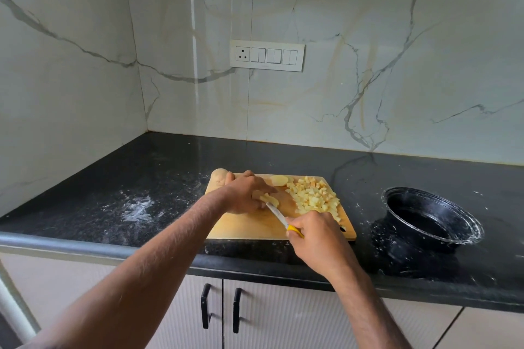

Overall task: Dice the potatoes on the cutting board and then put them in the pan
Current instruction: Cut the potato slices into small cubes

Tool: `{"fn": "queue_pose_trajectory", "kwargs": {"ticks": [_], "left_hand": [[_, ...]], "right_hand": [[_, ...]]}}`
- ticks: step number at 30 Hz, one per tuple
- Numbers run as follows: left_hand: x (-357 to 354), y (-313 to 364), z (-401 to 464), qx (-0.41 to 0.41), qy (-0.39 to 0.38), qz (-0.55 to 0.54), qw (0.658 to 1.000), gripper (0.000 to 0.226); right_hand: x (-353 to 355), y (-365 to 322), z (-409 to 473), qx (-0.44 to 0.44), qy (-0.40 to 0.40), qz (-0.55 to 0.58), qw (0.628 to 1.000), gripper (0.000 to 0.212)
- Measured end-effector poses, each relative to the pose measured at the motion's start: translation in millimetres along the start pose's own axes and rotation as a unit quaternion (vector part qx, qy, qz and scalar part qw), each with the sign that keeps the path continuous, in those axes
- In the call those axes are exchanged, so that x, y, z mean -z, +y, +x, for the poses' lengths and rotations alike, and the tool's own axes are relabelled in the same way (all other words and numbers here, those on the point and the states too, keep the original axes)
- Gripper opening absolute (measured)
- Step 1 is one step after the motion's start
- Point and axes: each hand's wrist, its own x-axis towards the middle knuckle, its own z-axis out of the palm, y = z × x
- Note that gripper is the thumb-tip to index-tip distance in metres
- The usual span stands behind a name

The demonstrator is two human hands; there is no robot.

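Nearest us, our right hand has its grip clenched around the yellow handle of the knife, whose blade angles into the potato piece. Our left hand pins that piece down on the cutting board, fingers curled over it. Just beyond lies a heap of diced potato, with a potato half and a whole potato at the board's far edge. The black pan sits on the table to the right.

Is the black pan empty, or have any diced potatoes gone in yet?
Empty. The black pan's visible interior shows only dark surface; the diced potatoes lie piled on the cutting board.
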Motion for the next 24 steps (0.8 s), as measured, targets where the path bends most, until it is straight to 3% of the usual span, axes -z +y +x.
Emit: {"fn": "queue_pose_trajectory", "kwargs": {"ticks": [5,12,18,24], "left_hand": [[-8,5,8,0.016,0.032,-0.004,0.999,0.028],[-35,10,-5,0.108,0.157,-0.053,0.98,0.031],[-42,13,-9,0.107,0.187,-0.027,0.976,0.037],[-42,13,-9,0.116,0.201,-0.016,0.973,0.033]], "right_hand": [[13,11,-6,-0.003,-0.018,0.058,0.998,0.031],[22,24,-4,-0.028,0.015,0.101,0.994,0.033],[4,-1,2,-0.007,0.101,0.007,0.995,0.028],[-13,-17,4,0.005,0.097,-0.031,0.995,0.033]]}}
